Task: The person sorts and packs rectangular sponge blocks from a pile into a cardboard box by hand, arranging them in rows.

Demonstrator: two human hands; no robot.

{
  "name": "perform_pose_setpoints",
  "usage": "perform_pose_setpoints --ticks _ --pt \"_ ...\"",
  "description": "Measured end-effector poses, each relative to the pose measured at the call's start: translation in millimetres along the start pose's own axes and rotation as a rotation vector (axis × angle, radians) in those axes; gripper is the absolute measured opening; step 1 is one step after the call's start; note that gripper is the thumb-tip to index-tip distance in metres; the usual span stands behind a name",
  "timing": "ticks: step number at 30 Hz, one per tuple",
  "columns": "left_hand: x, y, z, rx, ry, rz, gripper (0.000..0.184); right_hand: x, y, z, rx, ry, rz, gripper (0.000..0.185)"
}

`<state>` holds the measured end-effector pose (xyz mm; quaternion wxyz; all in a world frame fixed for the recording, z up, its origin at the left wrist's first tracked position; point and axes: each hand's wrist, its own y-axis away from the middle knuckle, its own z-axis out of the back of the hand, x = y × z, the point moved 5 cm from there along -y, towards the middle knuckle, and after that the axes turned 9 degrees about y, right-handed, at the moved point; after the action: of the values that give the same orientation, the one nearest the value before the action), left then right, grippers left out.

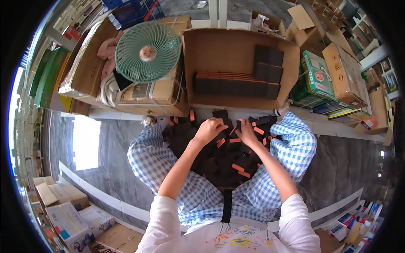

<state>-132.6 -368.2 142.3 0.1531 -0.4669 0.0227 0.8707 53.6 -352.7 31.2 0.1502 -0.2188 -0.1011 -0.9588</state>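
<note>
Between my legs lies a loose pile of small black boxes [211, 162], several of them showing orange ends. My left hand [209, 130] is over the far part of this pile, its fingers closed together; what they hold, if anything, I cannot make out. Close by on the right, my right hand [247, 133] pinches a small black box [238, 125] between thumb and fingers. Beyond both hands stands an open cardboard carton [219, 50], with black boxes in a row [236, 87] along its near side and more stacked in its right part.
A green fan [147, 52] stands on a strapped cardboard box [168, 90] to the left of the carton. A green-and-white box [314, 76] and a brown box [344, 76] are on the right. Boxes [69, 219] line the lower left. Grey tiled floor [337, 168] surrounds me.
</note>
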Motion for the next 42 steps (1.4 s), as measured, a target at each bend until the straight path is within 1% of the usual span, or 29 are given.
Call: perform_pose_setpoints --ticks 5,6,7,8,9,10,11,13,14,15,17,18,19,20,21,22,23,25,26,29,30,31,33,35,37,38,39,41,42 --pt "23 7 -28 0.026 0.067 -0.018 0.015 -36 15 -2 0.052 0.257 -0.103 0.058" --pt "25 10 -32 0.039 0.084 -0.046 0.015 -46 16 -4 0.14 0.257 -0.173 0.06" --pt "27 12 -36 0.049 0.099 -0.073 0.014 -52 19 -2 0.165 0.289 -0.176 0.064" --pt "32 14 -39 0.055 0.1 -0.074 0.014 -58 21 -1 0.178 0.319 -0.208 0.064" --pt "34 14 -42 0.085 0.09 -0.049 0.006 -68 21 -2 0.189 0.35 -0.238 0.064" --pt "36 15 -45 0.114 0.079 -0.024 0.007 -79 22 -5 0.237 0.346 -0.3 0.064" --pt "37 15 -45 0.12 0.074 -0.023 0.007 -86 22 -6 0.237 0.339 -0.302 0.064" --pt "34 16 -46 0.156 0.053 -0.006 0.019 -98 28 -7 0.343 0.356 -0.421 0.063" --pt "34 15 -48 0.16 0.049 -0.004 0.019 -102 26 -7 0.341 0.357 -0.445 0.068" --pt "35 14 -51 0.145 0.007 -0.03 0.024 -108 26 -8 0.344 0.353 -0.447 0.068" --pt "38 12 -60 0.134 -0.039 -0.055 0.028 -117 21 -9 0.309 0.36 -0.393 0.077" --pt "44 12 -68 0.13 -0.032 -0.066 0.031 -119 21 -8 0.285 0.478 -0.336 0.087" --pt "46 6 -72 0.121 -0.03 -0.088 0.033 -121 19 -7 0.334 0.522 -0.321 0.091" --pt "50 4 -80 0.167 0.002 -0.032 0.033 -122 12 -5 0.346 0.55 -0.304 0.091" --pt "52 4 -87 0.239 0.028 0.074 0.033 -130 12 -11 0.373 0.577 -0.289 0.09" --pt "52 5 -91 0.237 0.027 0.044 0.033 -135 9 -13 0.332 0.632 -0.28 0.081" --pt "54 4 -94 0.232 0.022 0.012 0.034 -143 1 -16 0.324 0.628 -0.278 0.081" --pt "51 2 -97 0.23 0.073 0.071 0.03 -152 -7 -20 0.309 0.735 -0.233 0.071" --pt "51 3 -97 0.248 0.088 0.089 0.029 -155 -12 -23 0.261 0.725 -0.226 0.064" --pt "47 3 -90 0.274 0.114 0.138 0.029 -150 -18 -21 0.462 0.712 -0.186 0.065" --pt "47 5 -90 0.289 0.133 0.158 0.029 -151 -18 -22 0.545 0.699 -0.161 0.069" --pt "50 8 -91 0.297 0.134 0.167 0.029 -146 -16 -19 0.555 0.692 -0.16 0.069" --pt "54 10 -91 0.275 0.115 0.109 0.028 -138 -12 -15 0.607 0.703 -0.161 0.068" --pt "58 13 -93 0.273 0.117 0.099 0.028 -143 -12 -28 0.579 0.699 -0.164 0.065" --pt "60 14 -91 0.265 0.119 0.088 0.027 -151 -18 -42 0.459 0.839 -0.094 0.061" --pt "60 15 -89 0.264 0.116 0.09 0.026 -150 -16 -42 0.344 0.882 -0.03 0.05" --pt "60 18 -87 0.26 0.113 0.096 0.025 -146 -17 -39 0.346 0.884 -0.026 0.05" --pt "64 20 -84 0.257 0.125 0.119 0.025 -141 -18 -30 0.346 0.806 -0.037 0.038" --pt "65 23 -84 0.26 0.133 0.139 0.024 -143 -18 -33 0.352 0.811 -0.031 0.038"
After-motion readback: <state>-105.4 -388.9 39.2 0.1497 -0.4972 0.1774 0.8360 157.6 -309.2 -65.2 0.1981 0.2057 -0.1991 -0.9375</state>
